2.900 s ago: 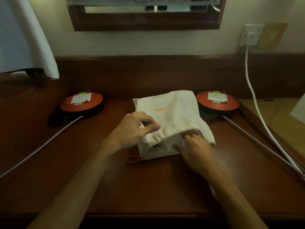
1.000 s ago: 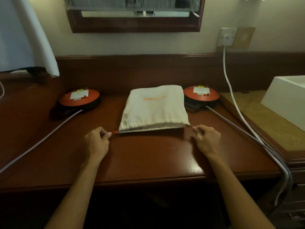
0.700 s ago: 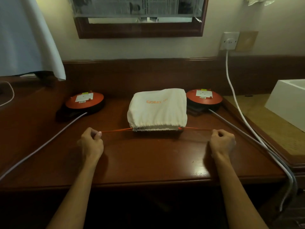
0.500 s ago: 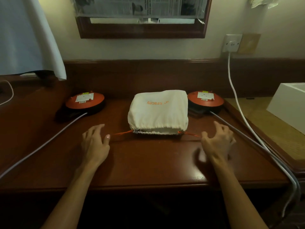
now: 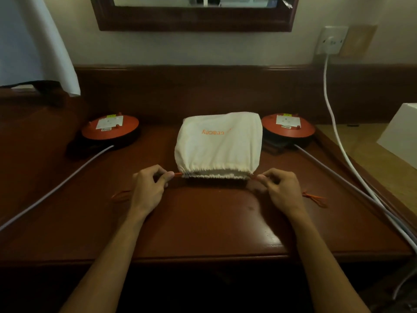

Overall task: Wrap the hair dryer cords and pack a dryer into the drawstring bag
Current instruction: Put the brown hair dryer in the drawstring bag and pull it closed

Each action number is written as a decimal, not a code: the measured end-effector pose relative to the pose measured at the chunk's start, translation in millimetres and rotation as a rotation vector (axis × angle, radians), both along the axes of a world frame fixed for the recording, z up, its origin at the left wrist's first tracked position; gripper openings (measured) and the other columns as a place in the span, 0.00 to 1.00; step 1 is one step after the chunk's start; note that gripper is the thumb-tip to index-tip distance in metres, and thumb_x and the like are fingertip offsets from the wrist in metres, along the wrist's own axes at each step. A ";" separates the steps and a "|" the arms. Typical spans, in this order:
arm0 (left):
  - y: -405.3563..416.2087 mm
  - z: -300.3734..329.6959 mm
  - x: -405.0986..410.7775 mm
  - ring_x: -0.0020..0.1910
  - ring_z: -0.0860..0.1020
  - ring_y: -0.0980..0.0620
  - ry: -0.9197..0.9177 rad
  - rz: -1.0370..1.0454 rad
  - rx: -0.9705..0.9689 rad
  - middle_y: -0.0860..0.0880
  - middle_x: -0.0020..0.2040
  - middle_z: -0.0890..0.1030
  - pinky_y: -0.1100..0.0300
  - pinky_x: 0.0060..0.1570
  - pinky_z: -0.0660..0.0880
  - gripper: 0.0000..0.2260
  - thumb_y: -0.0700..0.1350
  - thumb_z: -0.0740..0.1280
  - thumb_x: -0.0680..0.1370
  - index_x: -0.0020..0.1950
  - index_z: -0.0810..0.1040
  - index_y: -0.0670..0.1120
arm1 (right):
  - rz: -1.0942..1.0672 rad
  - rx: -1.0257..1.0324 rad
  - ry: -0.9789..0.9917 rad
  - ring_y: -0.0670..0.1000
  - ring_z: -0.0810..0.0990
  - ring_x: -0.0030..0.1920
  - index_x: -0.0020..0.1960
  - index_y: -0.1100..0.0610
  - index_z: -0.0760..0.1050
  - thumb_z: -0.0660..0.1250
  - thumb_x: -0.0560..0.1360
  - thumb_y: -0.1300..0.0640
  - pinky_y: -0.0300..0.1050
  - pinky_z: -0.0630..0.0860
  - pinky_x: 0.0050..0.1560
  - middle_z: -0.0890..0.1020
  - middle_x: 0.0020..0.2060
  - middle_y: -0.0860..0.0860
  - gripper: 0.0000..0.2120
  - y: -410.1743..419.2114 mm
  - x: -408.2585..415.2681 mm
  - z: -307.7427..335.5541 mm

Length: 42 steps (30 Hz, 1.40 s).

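Observation:
A cream drawstring bag (image 5: pixel 218 145) with orange lettering lies bulging on the dark wooden desk (image 5: pixel 203 222), its gathered mouth facing me. Whatever is inside is hidden by the cloth. My left hand (image 5: pixel 147 188) pinches the orange drawstring (image 5: pixel 178 174) right at the left corner of the mouth. My right hand (image 5: pixel 279 187) pinches the string at the right corner. Loose orange string ends lie on the desk at the left (image 5: pixel 120 194) and at the right (image 5: pixel 314 198).
Two round orange-topped devices sit left (image 5: pixel 110 129) and right (image 5: pixel 288 127) of the bag, each with a grey cable (image 5: pixel 56 188) running toward the desk's front. A white cord (image 5: pixel 334 123) hangs from a wall socket (image 5: pixel 331 42). A white box (image 5: pixel 401 132) stands at far right.
My hands pulled the strings outward, gathering the bag's mouth, then let go and opened. Now both have moved in and pinch the string at the bag's corners.

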State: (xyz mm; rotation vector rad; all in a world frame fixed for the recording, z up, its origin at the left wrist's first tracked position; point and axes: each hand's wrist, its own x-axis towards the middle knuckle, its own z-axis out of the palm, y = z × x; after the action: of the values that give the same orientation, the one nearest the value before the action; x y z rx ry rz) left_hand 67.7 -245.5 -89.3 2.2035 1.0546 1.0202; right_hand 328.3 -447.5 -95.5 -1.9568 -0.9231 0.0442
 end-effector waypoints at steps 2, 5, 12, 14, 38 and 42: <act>1.2 1.0 -1.3 0.32 0.78 0.61 -0.026 0.036 0.042 0.55 0.33 0.80 0.67 0.34 0.71 0.08 0.47 0.72 0.78 0.41 0.83 0.47 | -0.046 0.026 -0.019 0.50 0.80 0.35 0.43 0.55 0.85 0.74 0.75 0.56 0.50 0.78 0.38 0.83 0.34 0.48 0.04 -1.5 -0.4 -3.7; 1.4 3.5 -6.2 0.34 0.78 0.60 -0.064 0.069 0.083 0.54 0.33 0.80 0.72 0.34 0.68 0.08 0.46 0.72 0.79 0.40 0.81 0.45 | -0.187 0.085 -0.038 0.47 0.76 0.31 0.42 0.57 0.83 0.73 0.76 0.56 0.40 0.71 0.33 0.79 0.30 0.47 0.06 -4.2 1.1 -4.8; 8.3 7.9 -20.1 0.39 0.77 0.55 -0.124 0.320 -0.065 0.51 0.37 0.79 0.66 0.36 0.66 0.09 0.46 0.67 0.82 0.44 0.79 0.44 | -0.378 0.139 -0.016 0.58 0.77 0.37 0.41 0.60 0.82 0.71 0.77 0.57 0.43 0.66 0.40 0.78 0.31 0.53 0.08 -16.2 10.9 -2.0; 10.5 6.0 -21.2 0.44 0.79 0.50 -0.035 0.280 -0.138 0.50 0.40 0.80 0.61 0.39 0.68 0.08 0.47 0.67 0.82 0.45 0.79 0.45 | -0.365 0.074 -0.025 0.59 0.78 0.43 0.43 0.60 0.82 0.71 0.78 0.57 0.47 0.69 0.44 0.79 0.36 0.55 0.08 -15.5 11.3 -1.6; -30.3 1.8 59.4 0.26 0.68 0.58 -0.067 0.078 0.099 0.56 0.30 0.73 0.62 0.27 0.60 0.12 0.51 0.72 0.78 0.40 0.73 0.49 | 0.019 0.022 -0.204 0.50 0.76 0.29 0.41 0.55 0.80 0.68 0.79 0.49 0.55 0.76 0.30 0.80 0.30 0.47 0.12 52.3 -36.9 -2.1; -30.9 5.8 52.7 0.29 0.70 0.54 -0.056 0.173 0.218 0.54 0.33 0.73 0.62 0.26 0.60 0.12 0.50 0.72 0.78 0.41 0.73 0.46 | 0.012 0.072 -0.367 0.50 0.75 0.29 0.42 0.56 0.79 0.68 0.79 0.49 0.52 0.75 0.28 0.80 0.32 0.48 0.12 50.0 -38.9 -0.6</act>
State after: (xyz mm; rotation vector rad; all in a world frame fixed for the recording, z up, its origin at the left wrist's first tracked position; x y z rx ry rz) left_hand 120.4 -276.4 -83.5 2.2678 1.1730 1.3208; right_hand 289.5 -397.4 -96.1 -1.9253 -1.1558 -0.3473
